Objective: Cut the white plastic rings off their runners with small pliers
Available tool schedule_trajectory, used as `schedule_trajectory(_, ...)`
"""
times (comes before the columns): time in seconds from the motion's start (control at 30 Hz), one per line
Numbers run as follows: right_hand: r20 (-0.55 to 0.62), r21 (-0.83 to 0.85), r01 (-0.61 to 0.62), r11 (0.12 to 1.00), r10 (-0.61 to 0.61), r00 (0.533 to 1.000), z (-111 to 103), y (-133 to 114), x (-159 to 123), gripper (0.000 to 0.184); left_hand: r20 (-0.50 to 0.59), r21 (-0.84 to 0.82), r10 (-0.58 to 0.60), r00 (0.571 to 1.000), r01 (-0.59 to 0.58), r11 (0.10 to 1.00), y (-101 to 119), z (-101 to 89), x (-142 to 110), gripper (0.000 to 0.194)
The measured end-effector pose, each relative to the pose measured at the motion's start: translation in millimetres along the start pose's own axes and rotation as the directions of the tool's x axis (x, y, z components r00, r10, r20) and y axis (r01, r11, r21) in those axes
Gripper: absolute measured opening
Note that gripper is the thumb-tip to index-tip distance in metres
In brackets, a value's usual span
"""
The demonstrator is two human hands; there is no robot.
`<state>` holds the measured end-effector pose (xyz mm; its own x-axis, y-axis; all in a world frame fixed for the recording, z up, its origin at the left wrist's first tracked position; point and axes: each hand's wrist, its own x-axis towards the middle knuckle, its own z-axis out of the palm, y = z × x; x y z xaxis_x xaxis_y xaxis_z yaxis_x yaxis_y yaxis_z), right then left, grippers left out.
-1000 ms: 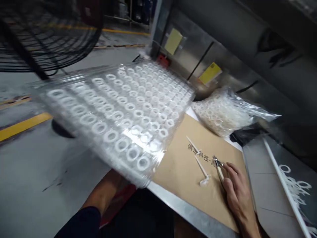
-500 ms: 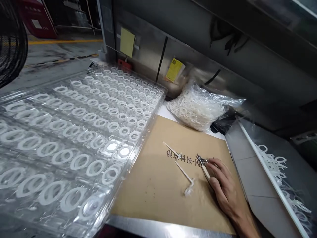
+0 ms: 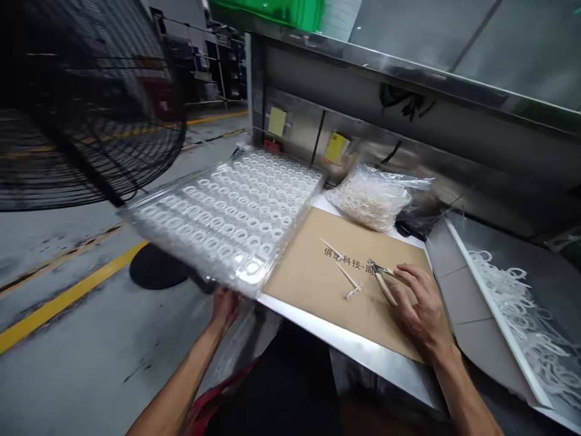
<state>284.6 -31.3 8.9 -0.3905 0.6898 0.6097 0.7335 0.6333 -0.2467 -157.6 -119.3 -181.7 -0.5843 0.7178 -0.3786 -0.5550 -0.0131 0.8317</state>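
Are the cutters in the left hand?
No, the right hand holds the cutters, while the left hand is at the clear tray's near edge.

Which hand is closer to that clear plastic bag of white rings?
The right hand: it is over the brown cardboard sheet, in front of the bag and to its right. The left hand is farther, at the near edge of the clear plastic tray.

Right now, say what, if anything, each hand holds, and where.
Right hand: the cutters, by their handles. Left hand: under the tray's near edge; whether it grips cannot be told.
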Motion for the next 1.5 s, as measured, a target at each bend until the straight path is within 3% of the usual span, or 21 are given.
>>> schedule_trajectory(0.1, -0.056, 0.021, 0.082, 0.996, -0.080, 0.995, -15.0, -22.1, 2.1, 0.023, -0.096, -0.070, -0.063, 0.993, 0.056, 0.996, 0.6, -34.5, -28.3, 0.040)
schedule_trajectory(0.2, -0.076, 0.025, 0.204, 0.979, -0.202, 0.976, -36.0, -74.5, -8.4, 0.036, -0.119, -0.144, -0.075, 0.990, 0.058, 0.988, 5.4, -54.7, -63.3, 0.031)
schedule_trajectory(0.27, 0.067, 0.134, 0.277, 0.951, -0.288, 0.955, -44.4, -121.0, -22.0, 0.048, -0.103, -0.185, -0.064, 0.993, 0.044, 0.982, 13.1, -62.5, -89.7, 0.027)
schedule_trajectory(0.3, 0.122, 0.259, 0.370, 0.892, -0.410, 0.904, -43.9, -144.7, -29.4, 0.046, -0.089, -0.201, -0.057, 0.994, 0.038, 0.979, 18.1, -65.3, -103.5, 0.031)
schedule_trajectory(0.4, 0.185, 0.477, 0.428, 0.768, -0.563, 0.806, -18.1, -205.2, -48.7, 0.035, -0.054, -0.232, -0.046, 0.997, 0.033, 0.972, 35.0, -70.9, -144.5, 0.043)
schedule_trajectory(0.5, 0.215, 0.484, 0.448, 0.752, -0.598, 0.772, 31.3, -238.4, -60.0, 0.032, -0.039, -0.241, -0.046, 0.998, 0.035, 0.970, 49.4, -74.5, -178.4, 0.044)
schedule_trajectory(0.63, 0.418, 0.375, 0.384, 0.844, -0.523, 0.742, 86.0, -252.0, -64.7, 0.036, -0.027, -0.241, -0.033, 0.999, 0.025, 0.970, 56.8, -78.8, -201.4, 0.045)
schedule_trajectory(0.77, 0.540, 0.374, 0.339, 0.863, -0.500, 0.677, 107.4, -258.1, -63.8, 0.033, -0.014, -0.233, -0.018, 1.000, 0.014, 0.972, 54.4, -83.0, -200.8, 0.046)
schedule_trajectory(0.9, 0.551, 0.395, 0.330, 0.857, -0.509, 0.661, 112.5, -260.1, -60.0, 0.034, 0.014, -0.222, 0.011, 1.000, -0.008, 0.975, 52.9, -84.4, -191.4, 0.045)
schedule_trajectory(1.5, 0.559, 0.450, 0.232, 0.862, -0.475, 0.680, 111.0, -254.0, -43.1, 0.031, 0.092, -0.125, 0.082, 0.992, -0.070, 0.990, 52.5, -83.0, -175.8, 0.039)
